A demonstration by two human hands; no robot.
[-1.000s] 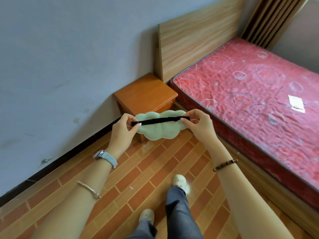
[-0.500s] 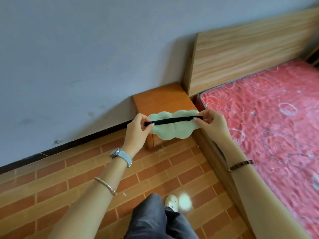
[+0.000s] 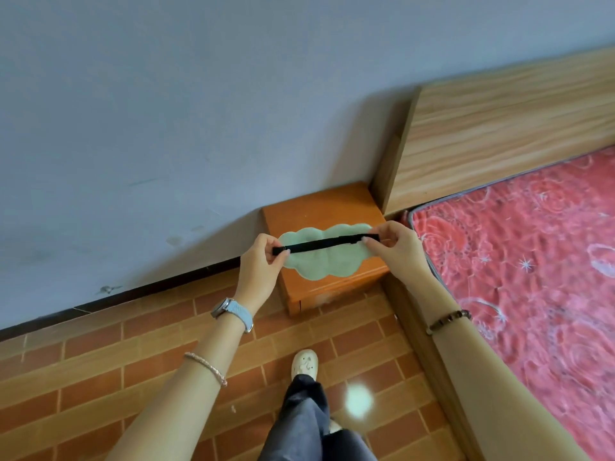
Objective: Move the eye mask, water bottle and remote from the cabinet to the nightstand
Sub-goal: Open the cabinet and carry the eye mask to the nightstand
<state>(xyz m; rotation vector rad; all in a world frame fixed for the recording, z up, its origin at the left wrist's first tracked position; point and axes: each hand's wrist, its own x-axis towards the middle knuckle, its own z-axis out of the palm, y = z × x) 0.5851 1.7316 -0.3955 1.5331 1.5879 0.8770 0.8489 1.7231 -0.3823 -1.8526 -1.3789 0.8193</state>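
Nearest the camera, a pale shoe [image 3: 304,362] stands on the brick-patterned floor [image 3: 100,377], with the red mattress [image 3: 532,261] along the right. Further out both arms reach forward. The left hand [image 3: 259,264] and right hand [image 3: 396,251] each pinch one end of the black strap [image 3: 326,242] between thumb and fingertips, holding the pale green, cloud-shaped eye mask [image 3: 319,266] stretched level over the front of the orange nightstand [image 3: 319,206]. Behind stand the wooden headboard [image 3: 499,128] and the grey wall [image 3: 166,111].
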